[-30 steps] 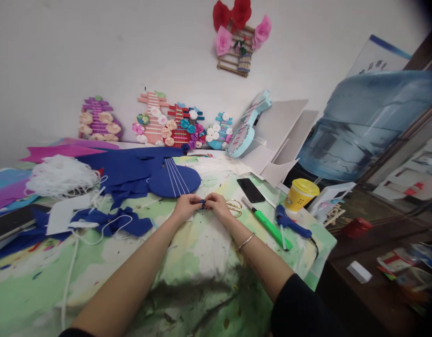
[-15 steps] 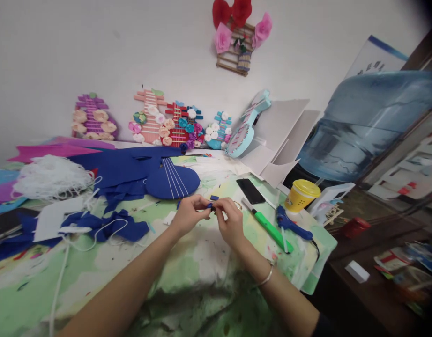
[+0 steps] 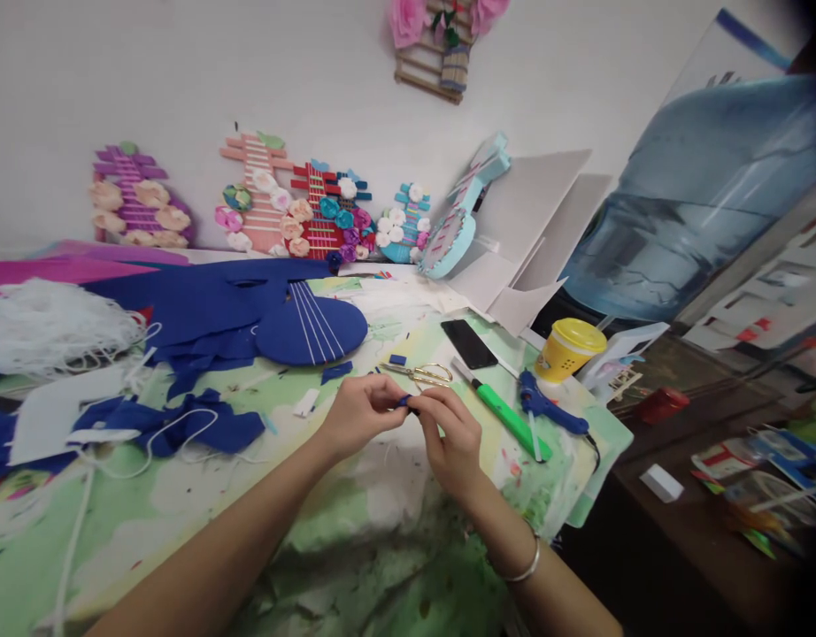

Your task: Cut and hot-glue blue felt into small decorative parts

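Between my fingertips is a small dark blue piece (image 3: 404, 401), mostly covered; it looks like the blue felt nearby. My left hand (image 3: 363, 411) pinches it from the left, and my right hand (image 3: 453, 433) pinches its other side. Just beyond the hands lie gold-handled scissors (image 3: 429, 375) and a small blue scrap (image 3: 397, 360). Left of them is another blue offcut (image 3: 336, 372). Farther back lies a blue rounded lute-like shape (image 3: 315, 329) with white strings across it.
To the right are a green utility knife (image 3: 511, 418), a blue glue gun (image 3: 554, 407), a black phone (image 3: 469, 343) and a yellow tub (image 3: 571, 349). White cord (image 3: 63, 327) and blue fabric scraps (image 3: 228, 431) lie left. Decorated instrument shapes (image 3: 255, 195) lean on the wall.
The view has tilted down and shifted slightly right. Both hands still pinch the blue piece, with the right fingers now more stretched over it. The scissors show more fully.
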The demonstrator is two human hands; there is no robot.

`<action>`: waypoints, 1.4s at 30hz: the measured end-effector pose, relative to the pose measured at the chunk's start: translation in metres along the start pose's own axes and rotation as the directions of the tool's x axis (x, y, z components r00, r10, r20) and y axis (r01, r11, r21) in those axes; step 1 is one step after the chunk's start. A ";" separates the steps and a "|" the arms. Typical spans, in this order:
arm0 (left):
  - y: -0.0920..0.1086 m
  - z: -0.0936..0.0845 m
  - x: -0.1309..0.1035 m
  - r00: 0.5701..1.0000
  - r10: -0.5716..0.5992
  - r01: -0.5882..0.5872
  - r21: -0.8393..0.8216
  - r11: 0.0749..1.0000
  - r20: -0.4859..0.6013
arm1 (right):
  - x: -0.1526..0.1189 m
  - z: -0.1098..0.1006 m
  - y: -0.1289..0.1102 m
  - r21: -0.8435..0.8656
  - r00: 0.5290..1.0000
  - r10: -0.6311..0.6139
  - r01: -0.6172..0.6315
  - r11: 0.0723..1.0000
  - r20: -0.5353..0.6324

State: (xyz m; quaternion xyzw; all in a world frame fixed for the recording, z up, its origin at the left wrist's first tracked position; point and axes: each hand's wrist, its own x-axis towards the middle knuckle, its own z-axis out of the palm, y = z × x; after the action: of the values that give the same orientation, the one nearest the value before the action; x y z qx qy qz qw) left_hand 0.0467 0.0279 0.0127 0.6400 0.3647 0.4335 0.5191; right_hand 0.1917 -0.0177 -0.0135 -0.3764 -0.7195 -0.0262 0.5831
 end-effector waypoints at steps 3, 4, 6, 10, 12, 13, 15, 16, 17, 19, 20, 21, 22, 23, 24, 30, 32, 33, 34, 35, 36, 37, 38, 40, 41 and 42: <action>0.000 0.000 -0.001 1.000 0.024 -0.023 0.072 0.997 -0.013 | -0.002 0.001 0.003 -0.001 1.000 0.005 -0.005 1.000 0.027; -0.001 0.000 -0.001 0.999 0.038 -0.036 0.091 0.995 -0.014 | -0.003 0.001 0.004 -0.002 1.000 0.002 -0.002 1.000 0.028; -0.002 0.000 -0.001 0.998 0.063 -0.060 0.109 0.992 -0.018 | -0.004 0.002 0.006 -0.003 1.000 0.001 -0.001 1.000 0.023; -0.004 0.001 0.000 0.997 0.071 -0.069 0.069 0.995 -0.036 | -0.006 -0.001 0.008 -0.026 0.998 -0.004 0.006 1.000 0.056; -0.004 0.000 0.000 0.996 0.065 -0.064 0.021 0.998 -0.054 | -0.004 -0.004 0.007 -0.034 0.996 0.001 0.002 0.999 0.088; -0.003 0.000 0.000 0.997 0.060 -0.060 -0.006 0.998 -0.058 | -0.002 -0.006 0.006 -0.028 0.995 0.015 -0.012 1.000 0.101; -0.001 0.000 0.001 0.998 0.049 -0.051 -0.046 0.998 -0.044 | 0.001 -0.009 0.003 -0.001 0.991 0.060 -0.060 0.998 0.116; 0.000 0.000 0.001 0.999 0.042 -0.044 -0.057 0.997 -0.028 | 0.003 -0.010 0.002 0.013 0.990 0.082 -0.085 0.996 0.118; 0.001 0.000 0.001 0.999 0.035 -0.035 -0.064 0.997 -0.011 | 0.004 -0.011 0.000 0.024 0.988 0.101 -0.104 0.994 0.117; 0.001 0.000 0.001 1.000 0.024 -0.023 -0.070 0.997 0.008 | 0.006 -0.013 -0.001 0.034 0.988 0.114 -0.118 0.992 0.100; 0.000 0.001 0.001 1.000 0.023 -0.022 -0.073 0.997 0.008 | 0.006 -0.013 -0.001 0.035 0.990 0.115 -0.119 0.992 0.087; -0.001 0.001 0.001 1.000 0.024 -0.024 -0.077 0.997 0.002 | 0.005 -0.013 0.000 0.035 0.991 0.115 -0.118 0.992 0.075; -0.002 0.001 0.002 1.000 0.027 -0.028 -0.081 0.996 -0.005 | 0.004 -0.012 0.000 0.035 0.991 0.115 -0.118 0.992 0.067; -0.002 0.001 0.002 1.000 0.030 -0.031 -0.084 0.996 -0.009 | 0.003 -0.012 0.001 0.035 0.992 0.115 -0.117 0.993 0.061; -0.003 0.001 0.002 1.000 0.029 -0.029 -0.089 0.996 -0.008 | 0.002 -0.011 0.002 0.036 0.992 0.114 -0.116 0.993 0.055; -0.002 0.000 0.002 0.997 -0.032 0.043 -0.160 0.986 0.071 | -0.001 -0.009 0.004 -0.002 0.996 0.090 -0.090 0.996 0.007; -0.003 0.000 0.002 0.995 -0.058 0.073 -0.180 0.981 0.086 | 0.000 -0.009 0.005 -0.016 0.996 0.088 -0.088 0.996 0.004; -0.004 0.000 0.003 0.993 -0.071 0.087 -0.187 0.978 0.090 | 0.000 -0.009 0.006 -0.018 0.996 0.092 -0.091 0.996 0.012; -0.006 -0.001 0.003 0.992 -0.084 0.102 -0.194 0.976 0.095 | -0.001 -0.009 0.007 -0.018 0.995 0.099 -0.099 0.995 0.023; -0.008 -0.001 0.004 0.990 -0.099 0.119 -0.202 0.972 0.105 | -0.002 -0.009 0.008 -0.016 0.993 0.110 -0.110 0.994 0.036; -0.010 -0.001 0.005 0.986 -0.116 0.139 -0.208 0.968 0.121 | -0.003 -0.009 0.010 -0.014 0.991 0.122 -0.122 0.992 0.046; -0.012 -0.001 0.005 0.981 -0.135 0.162 -0.207 0.965 0.140 | -0.005 -0.009 0.011 -0.012 0.990 0.135 -0.134 0.991 0.052; -0.014 0.000 0.006 0.976 -0.155 0.184 -0.197 0.963 0.155 | -0.007 -0.008 0.013 -0.012 0.988 0.145 -0.144 0.989 0.056; -0.017 0.000 0.007 0.969 -0.190 0.213 -0.139 0.967 0.160 | -0.012 -0.007 0.017 -0.011 0.984 0.163 -0.163 0.987 0.070; -0.018 0.000 0.008 0.968 -0.201 0.217 -0.097 0.971 0.151 | -0.015 -0.006 0.019 -0.011 0.982 0.172 -0.172 0.985 0.078; -0.019 0.001 0.009 0.968 -0.207 0.216 -0.054 0.975 0.141 | -0.017 -0.006 0.020 -0.013 0.979 0.181 -0.181 0.983 0.088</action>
State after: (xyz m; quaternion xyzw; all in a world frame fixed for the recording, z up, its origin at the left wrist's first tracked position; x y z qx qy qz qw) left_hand 0.0502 0.0393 -0.0046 0.6070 0.3797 0.3437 0.6077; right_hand 0.2085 -0.0150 -0.0346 -0.4426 -0.7073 0.0419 0.5496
